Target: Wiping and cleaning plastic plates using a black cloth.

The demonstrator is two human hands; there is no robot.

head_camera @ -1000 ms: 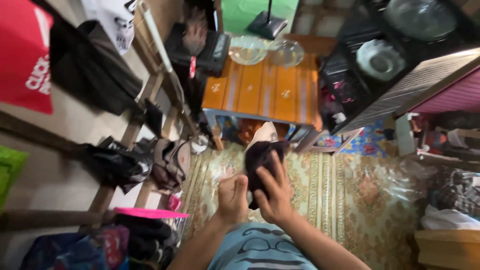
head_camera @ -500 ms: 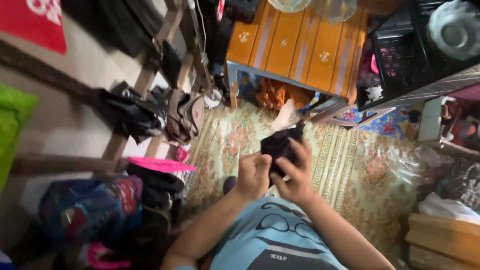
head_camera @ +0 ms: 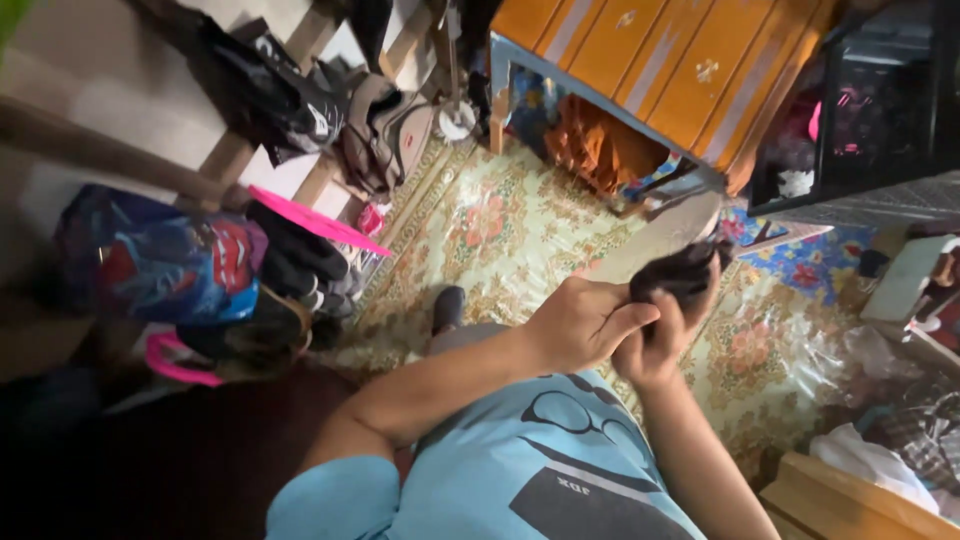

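Closest to me I see the pale blue shirt [head_camera: 520,470], and just past it both hands meet over the floral carpet [head_camera: 500,220]. My left hand [head_camera: 578,322] is curled shut, its fingers pinching the lower end of a dark cloth [head_camera: 680,275]. My right hand [head_camera: 655,345] sits right against it, fingers wrapped round the same cloth from below; how much of the cloth lies inside the two grips I cannot tell. A pale piece [head_camera: 655,235] runs behind the cloth, blurred. Farther off stand an orange table [head_camera: 660,60] and a dark crate [head_camera: 860,110], cut off at the frame's edge.
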